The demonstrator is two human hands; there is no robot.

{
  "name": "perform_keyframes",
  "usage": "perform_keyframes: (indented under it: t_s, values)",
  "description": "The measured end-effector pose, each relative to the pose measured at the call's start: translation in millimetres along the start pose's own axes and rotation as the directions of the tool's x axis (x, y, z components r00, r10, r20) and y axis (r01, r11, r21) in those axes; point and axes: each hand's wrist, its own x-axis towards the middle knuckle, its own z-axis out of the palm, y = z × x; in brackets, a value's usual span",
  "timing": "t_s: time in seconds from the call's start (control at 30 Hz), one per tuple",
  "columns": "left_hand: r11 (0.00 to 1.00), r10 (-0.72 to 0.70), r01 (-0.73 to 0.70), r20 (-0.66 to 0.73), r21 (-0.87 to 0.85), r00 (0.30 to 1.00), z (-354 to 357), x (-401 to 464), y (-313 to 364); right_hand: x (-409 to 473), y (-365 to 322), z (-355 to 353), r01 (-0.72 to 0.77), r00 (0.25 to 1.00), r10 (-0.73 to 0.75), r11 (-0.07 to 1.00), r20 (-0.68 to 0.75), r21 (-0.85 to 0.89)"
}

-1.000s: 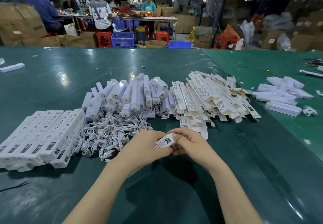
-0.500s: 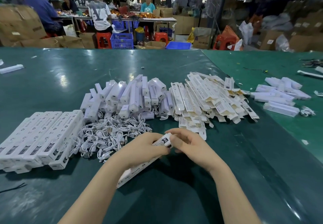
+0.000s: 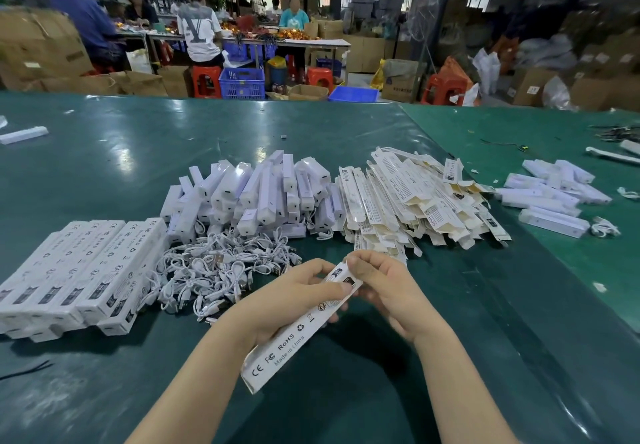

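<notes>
Finished work was on show: a row of closed white cardboard boxes (image 3: 79, 270) lay left of the tangled heap of white charging cables (image 3: 221, 270). Behind that heap sat a pile of loose white plastic light bars (image 3: 256, 194), and to its right a thick stack of flat, unfolded cream-and-white cartons (image 3: 408, 201), so plenty was left to pack, by the look of it. Just in front of the cable heap, above the dark green table (image 3: 381, 391), the long white printed cardboard box (image 3: 287, 343) was in hand. The left hand (image 3: 298, 294) curled round its middle, thumb on top. The right hand (image 3: 391, 291) pinched the far end flap between thumb and bent fingers, apparently tucking it shut.
</notes>
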Motion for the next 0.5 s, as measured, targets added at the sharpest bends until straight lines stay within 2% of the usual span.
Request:
perform_keyframes:
  t_s: [0.1,0.17,0.33,0.5]
  values:
    - [0.996,-0.059,0.058,0.006,0.067,0.998,-1.8,0.0,-0.6,-0.6,0.6,-0.3,-0.125,0.992,0.128,0.983,0.016,-0.137]
    - [0.991,-0.100,0.096,0.043,0.091,0.994,-3.7,-0.7,-1.9,-0.2,1.8,-0.2,-0.146,0.987,0.155,0.972,0.037,-0.185]
    - [0.995,-0.076,0.061,0.216,0.079,0.973,-8.5,-5.9,-0.4,-2.8,-3.2,-0.6,-0.121,0.978,0.110,0.991,0.175,0.052]
    - [0.997,-0.055,0.040,0.244,0.064,0.968,-3.4,-4.1,-0.5,-1.3,-1.5,-1.5,-0.177,0.983,0.157,0.948,0.095,0.266]
